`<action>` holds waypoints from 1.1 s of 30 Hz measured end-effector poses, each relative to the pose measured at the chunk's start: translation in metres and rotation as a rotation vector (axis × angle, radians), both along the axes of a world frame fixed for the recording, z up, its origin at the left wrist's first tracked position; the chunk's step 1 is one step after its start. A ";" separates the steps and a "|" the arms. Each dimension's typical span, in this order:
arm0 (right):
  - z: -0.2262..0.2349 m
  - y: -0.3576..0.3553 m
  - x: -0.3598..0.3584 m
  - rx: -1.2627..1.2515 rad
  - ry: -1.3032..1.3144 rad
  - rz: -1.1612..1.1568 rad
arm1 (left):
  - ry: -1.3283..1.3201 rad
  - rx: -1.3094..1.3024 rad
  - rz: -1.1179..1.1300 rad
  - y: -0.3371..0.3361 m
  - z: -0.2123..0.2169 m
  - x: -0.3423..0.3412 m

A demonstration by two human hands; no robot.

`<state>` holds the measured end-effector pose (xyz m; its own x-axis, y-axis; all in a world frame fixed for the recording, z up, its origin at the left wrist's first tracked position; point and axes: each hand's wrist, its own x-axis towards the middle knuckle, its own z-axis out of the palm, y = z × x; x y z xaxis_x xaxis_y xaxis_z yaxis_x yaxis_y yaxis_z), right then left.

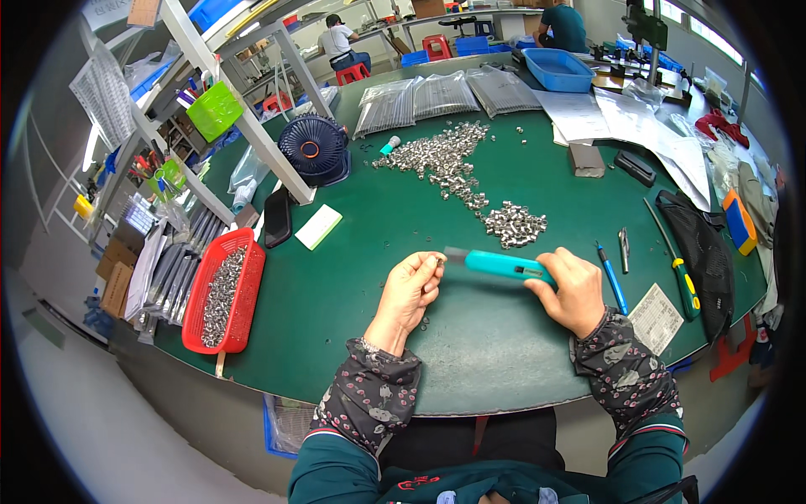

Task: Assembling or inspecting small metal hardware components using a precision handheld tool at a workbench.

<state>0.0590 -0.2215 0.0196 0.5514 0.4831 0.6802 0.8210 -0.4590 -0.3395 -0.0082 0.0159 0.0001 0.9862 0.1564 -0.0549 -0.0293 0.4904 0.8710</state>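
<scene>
Bridging both hands (495,286): teal utility knife (504,265).

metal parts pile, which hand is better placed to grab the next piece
Left. The left hand pinches only a tiny part; the right hand is full with the teal cutter, though nearer the metal parts pile.

Clear bags: three see-through plastic packs (445,97) full of thin grey sticks lie side by side at the far edge of the green table.
Paper slip: a small white printed slip (656,317) lies near the right front edge.
Brown boxes: cardboard boxes (116,273) stand at the far left, beside the red basket.
</scene>
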 end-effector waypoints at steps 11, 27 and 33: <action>-0.004 -0.003 0.008 -0.184 -0.090 -0.061 | 0.030 -0.118 0.020 0.001 0.003 0.000; 0.004 -0.008 0.017 0.332 0.121 -0.091 | 0.256 0.633 0.021 -0.031 0.032 0.048; 0.003 -0.010 0.017 0.327 0.087 -0.084 | 0.236 1.248 0.229 -0.046 0.002 0.092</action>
